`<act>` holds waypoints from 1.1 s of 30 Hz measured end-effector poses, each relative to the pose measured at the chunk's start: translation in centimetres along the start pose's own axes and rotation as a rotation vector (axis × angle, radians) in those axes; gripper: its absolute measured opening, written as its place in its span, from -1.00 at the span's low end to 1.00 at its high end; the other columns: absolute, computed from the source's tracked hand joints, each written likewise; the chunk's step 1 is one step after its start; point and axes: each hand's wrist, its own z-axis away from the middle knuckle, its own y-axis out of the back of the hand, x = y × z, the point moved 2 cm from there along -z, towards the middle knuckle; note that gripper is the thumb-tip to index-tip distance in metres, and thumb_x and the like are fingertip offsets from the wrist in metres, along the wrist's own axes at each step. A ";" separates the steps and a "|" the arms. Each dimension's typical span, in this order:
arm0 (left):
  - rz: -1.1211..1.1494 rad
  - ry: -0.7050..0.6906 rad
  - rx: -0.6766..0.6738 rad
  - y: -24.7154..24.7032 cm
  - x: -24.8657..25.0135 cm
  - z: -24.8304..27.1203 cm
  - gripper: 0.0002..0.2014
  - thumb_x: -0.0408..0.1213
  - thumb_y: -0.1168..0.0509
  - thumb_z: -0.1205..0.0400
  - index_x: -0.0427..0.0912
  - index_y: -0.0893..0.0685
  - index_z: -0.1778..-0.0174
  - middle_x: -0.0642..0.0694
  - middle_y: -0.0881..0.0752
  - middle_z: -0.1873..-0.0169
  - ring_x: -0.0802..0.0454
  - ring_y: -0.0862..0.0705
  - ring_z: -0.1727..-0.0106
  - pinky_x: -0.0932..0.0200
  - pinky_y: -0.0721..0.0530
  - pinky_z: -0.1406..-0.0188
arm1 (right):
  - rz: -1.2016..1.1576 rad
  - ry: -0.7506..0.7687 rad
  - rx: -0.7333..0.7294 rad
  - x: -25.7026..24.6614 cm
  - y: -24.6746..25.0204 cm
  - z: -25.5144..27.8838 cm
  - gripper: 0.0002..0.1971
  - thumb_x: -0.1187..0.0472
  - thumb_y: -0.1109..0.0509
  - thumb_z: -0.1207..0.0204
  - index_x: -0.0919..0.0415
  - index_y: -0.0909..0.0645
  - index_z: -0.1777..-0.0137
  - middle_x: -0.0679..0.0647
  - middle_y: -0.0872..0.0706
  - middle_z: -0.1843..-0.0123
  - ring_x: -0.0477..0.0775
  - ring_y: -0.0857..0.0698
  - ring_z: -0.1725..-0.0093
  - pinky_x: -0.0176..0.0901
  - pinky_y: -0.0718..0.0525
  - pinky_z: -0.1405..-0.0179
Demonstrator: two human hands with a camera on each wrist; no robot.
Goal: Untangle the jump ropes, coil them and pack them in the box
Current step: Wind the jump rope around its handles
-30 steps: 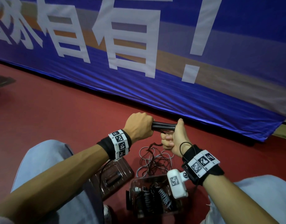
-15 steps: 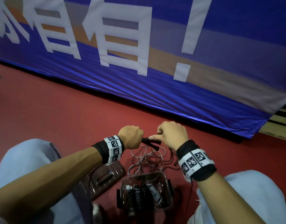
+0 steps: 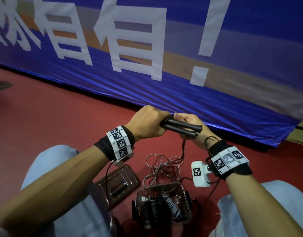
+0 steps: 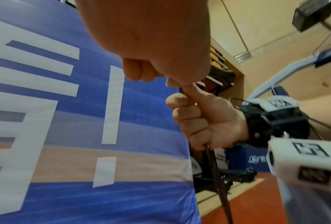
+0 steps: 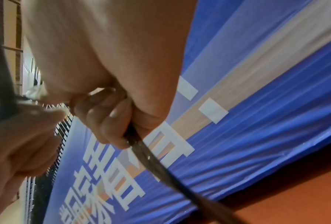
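Left hand (image 3: 147,123): fingers curled round one end of the paired handles (image 3: 181,126), at the person's left.
Right hand (image 3: 191,129): fingers curled under the same pair, thumb on top; it also pinches the cord (image 3: 182,147) where it leaves the fist.
Handle axis: two black handles lie side by side, roughly level, running left to right between the fists, free ends toward the right wrist.
Cord direction: straight down from the right fist, well clear of the left hand.
Loose rope (image 3: 161,166): tangled loops on the red floor (image 3: 44,117), directly below the grip and just beyond the box (image 3: 187,200).
Box: clear, open, between the knees; coiled ropes already inside.
Lid (image 3: 128,171): on the floor just left of the box.
Nearer hand: judged the right, since the cord exits there; winding would draw slack upward along that line.
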 end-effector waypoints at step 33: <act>-0.238 0.081 -0.600 -6.9 1.7 3.3 -0.54 0.22 -0.27 -0.58 -0.16 -0.70 0.27 -0.16 -0.75 0.31 -0.27 -0.76 0.24 0.10 -0.51 0.37 | 1.095 0.027 0.084 0.5 -0.5 3.1 -0.33 -0.64 -0.48 -0.10 0.02 -0.60 0.36 -0.15 -0.66 0.31 -0.11 -0.62 0.30 -0.12 -0.59 0.33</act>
